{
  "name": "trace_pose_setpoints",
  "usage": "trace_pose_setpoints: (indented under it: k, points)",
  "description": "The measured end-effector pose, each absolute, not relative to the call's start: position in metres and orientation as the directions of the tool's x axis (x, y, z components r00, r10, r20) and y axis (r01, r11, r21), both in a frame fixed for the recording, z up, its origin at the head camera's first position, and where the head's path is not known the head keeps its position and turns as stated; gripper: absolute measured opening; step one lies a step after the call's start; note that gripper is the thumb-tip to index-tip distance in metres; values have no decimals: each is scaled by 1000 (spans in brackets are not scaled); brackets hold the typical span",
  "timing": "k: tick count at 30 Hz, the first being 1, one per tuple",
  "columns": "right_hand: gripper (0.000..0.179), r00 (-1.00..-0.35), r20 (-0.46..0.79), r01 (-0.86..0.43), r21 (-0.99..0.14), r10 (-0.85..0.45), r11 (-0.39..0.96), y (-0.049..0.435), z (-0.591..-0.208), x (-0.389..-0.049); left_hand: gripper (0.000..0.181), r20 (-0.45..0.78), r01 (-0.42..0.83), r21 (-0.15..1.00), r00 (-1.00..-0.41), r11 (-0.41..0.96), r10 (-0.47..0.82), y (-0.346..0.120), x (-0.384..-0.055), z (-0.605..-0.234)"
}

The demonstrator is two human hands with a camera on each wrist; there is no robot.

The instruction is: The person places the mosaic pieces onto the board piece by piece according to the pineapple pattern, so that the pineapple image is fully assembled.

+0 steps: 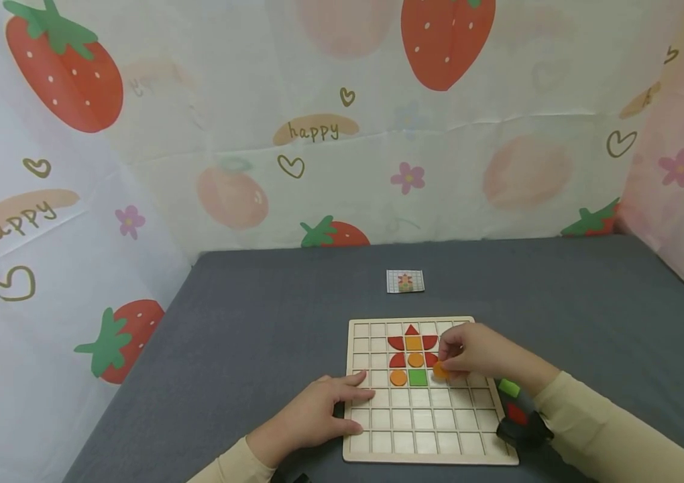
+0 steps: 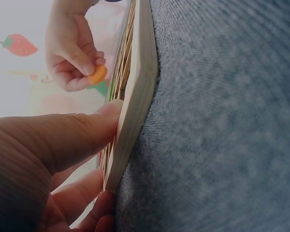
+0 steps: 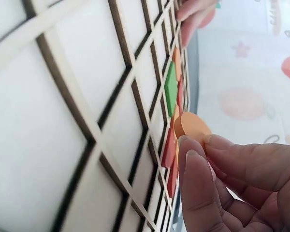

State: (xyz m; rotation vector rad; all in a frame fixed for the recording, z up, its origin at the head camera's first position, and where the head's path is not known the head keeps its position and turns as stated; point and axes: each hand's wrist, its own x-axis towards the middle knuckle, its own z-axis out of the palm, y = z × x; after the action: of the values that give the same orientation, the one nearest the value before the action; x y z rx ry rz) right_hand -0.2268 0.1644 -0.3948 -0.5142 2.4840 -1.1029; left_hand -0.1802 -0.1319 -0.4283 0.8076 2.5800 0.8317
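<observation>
My right hand [image 1: 477, 352] pinches an orange disc [image 3: 195, 126] between thumb and fingertips, close over the wooden grid board [image 1: 402, 419]. Under the disc lies a cell just right of a green square [image 1: 417, 378]. On the square's other side sits a second orange disc [image 1: 398, 378]. Above them, an orange disc [image 1: 416, 360], an orange square [image 1: 414, 343], curved red pieces [image 1: 396, 343] and a red triangle [image 1: 411, 330] fill further cells. My left hand [image 1: 318, 406] rests on the board's left edge, fingers spread, its thumb [image 2: 108, 113] touching the rim.
A small printed card [image 1: 405, 282] with a picture on a grid lies behind the board. Dark grey cloth [image 1: 245, 335] covers the table. A strawberry-patterned curtain [image 1: 457, 154] hangs behind and at the sides. A black wrist device [image 1: 523, 419] hangs beside the board's right edge.
</observation>
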Motion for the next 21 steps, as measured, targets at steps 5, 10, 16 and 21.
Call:
trace_pose_setpoints:
  k: [5, 10, 16, 21]
  points:
    - [11, -869, -208, -141, -766, -450, 627, 159, -399, -227, 51, -123, 411, 613, -794, 674, 596, -132, -180, -428]
    - [15, -883, -220, -130, -735, -415, 665, 154, -402, -225, 51, -126, 407, 611, -796, 679, 592, -131, -180, -427]
    - [18, -898, -228, -129, -680, -375, 722, 150, -404, -224, 51, -125, 403, 621, -796, 672, 592, -131, -179, -427]
    - [20, -910, -211, -164, -609, -358, 776, 148, -404, -224, 51, -129, 402, 611, -799, 682, 587, -130, -179, -427]
